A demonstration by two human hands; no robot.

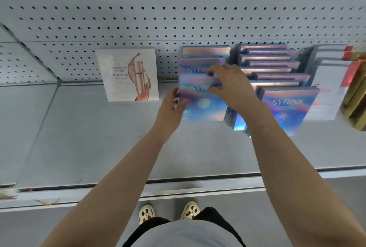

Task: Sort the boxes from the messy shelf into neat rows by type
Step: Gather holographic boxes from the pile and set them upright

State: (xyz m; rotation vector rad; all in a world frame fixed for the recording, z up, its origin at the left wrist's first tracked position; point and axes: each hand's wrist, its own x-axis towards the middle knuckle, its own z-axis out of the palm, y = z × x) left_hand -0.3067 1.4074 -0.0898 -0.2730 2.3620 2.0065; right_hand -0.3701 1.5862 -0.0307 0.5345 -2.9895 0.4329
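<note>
Left hand: the left hand [175, 101] grips the left edge of the front SYRINX box [200, 100], thumb on the face, fingers wrapped behind the edge.
Right hand: the right hand [230, 86] lies over the top right of the same box, fingers curled over its upper edge and thumb pressed on the face.
Front SYRINX box: iridescent blue-pink, upright on the grey shelf [83, 137], held between both hands with its printed face toward the camera.
Short row: two more SYRINX boxes [195, 66] stand directly behind the held box, beyond the fingertips of the right hand, reaching back to the pegboard wall [178, 8].
Long row: a longer row of SYRINX boxes [277, 68] stands just right of the right wrist; the frontmost [287, 108] shows its printed face.
White MARUBI box [128, 74]: upright against the pegboard, apart to the left of the left hand.
White-and-red boxes [328, 80]: a row to the right of the long row, far from both hands.
Gold boxes [356, 96]: at the far right edge, partly cut off.
Shelf front: bare grey surface beneath both forearms.
</note>
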